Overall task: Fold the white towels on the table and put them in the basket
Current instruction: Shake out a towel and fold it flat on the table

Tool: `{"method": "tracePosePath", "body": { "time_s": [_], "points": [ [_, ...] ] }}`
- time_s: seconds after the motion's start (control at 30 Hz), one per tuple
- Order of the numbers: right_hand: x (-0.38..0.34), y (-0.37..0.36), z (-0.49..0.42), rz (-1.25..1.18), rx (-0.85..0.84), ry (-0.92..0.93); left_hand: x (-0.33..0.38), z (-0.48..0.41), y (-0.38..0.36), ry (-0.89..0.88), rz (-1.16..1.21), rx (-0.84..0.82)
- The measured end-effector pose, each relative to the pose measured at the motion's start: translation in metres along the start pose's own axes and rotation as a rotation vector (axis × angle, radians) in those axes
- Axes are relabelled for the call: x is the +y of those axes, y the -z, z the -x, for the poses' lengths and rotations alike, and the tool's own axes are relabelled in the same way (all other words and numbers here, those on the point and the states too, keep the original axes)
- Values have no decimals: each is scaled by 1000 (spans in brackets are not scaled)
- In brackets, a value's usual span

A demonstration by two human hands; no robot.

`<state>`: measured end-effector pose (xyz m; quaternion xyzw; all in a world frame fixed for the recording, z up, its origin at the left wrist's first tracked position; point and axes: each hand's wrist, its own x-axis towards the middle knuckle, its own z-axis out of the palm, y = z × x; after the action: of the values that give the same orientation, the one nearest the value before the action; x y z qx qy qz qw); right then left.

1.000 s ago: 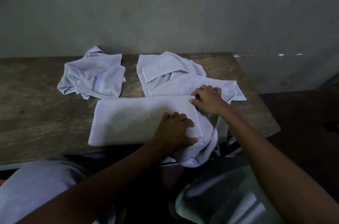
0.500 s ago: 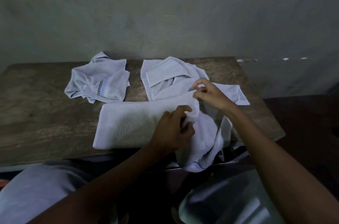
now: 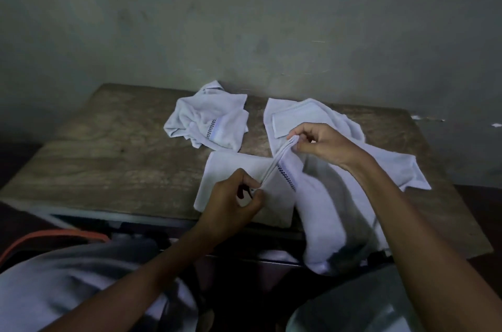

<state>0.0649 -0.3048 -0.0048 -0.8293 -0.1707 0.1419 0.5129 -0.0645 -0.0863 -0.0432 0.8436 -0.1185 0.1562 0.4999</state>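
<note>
Pinching one towel (image 3: 317, 212) edge, your left hand (image 3: 231, 204) and right hand (image 3: 323, 143) lift it above the table (image 3: 108, 163); its far end hangs past the near edge.

We see a worn wooden table (image 3: 114, 157) pushed against a bare, grey-green plaster wall (image 3: 244, 19) (scuffed and stained in places). The light is dim. Dark floor (image 3: 483, 212) shows to the table's right.
</note>
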Motion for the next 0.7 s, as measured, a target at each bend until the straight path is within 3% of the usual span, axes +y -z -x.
{"method": "tracePosePath", "body": {
  "time_s": [0.3, 0.4, 0.53, 0.7],
  "points": [
    [-18, -88, -68, 201, -102, 50, -45, 19, 47, 234, -47, 100],
    [-14, -108, -79, 304, -87, 40, -64, 28, 56, 307, -166, 67],
    [-10, -124, -89, 349, -104, 50, -79, 28, 62, 265, -439, 6],
    [-3, -133, -101, 572, -17, 85, -83, 21, 63, 269, -504, 6]
  ]
}}
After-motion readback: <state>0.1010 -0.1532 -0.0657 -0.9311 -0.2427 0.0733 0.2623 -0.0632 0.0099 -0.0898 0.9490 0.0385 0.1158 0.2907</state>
